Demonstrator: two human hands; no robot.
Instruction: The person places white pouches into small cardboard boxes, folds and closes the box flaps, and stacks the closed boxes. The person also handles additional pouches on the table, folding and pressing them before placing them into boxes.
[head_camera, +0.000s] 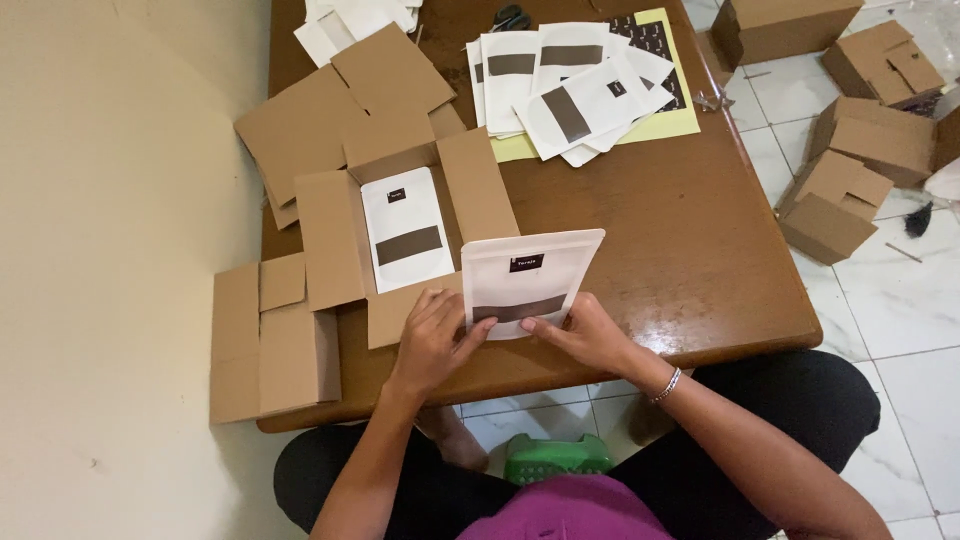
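White pouch (530, 280) at lower centre, gripped upright by your left hand (432, 335) and right hand (583, 335), beside the open carton (400, 235).

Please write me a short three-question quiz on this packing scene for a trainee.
1. True or false: both hands grip the same white pouch.
2. Where does the second pouch with a dark band lie? A) on the floor B) inside the open cardboard box C) under the scissors
3. What does the right hand wear at the wrist?

Key:
1. True; the left hand and the right hand hold its lower edge.
2. B; the pouch in the box lies flat.
3. A bracelet.
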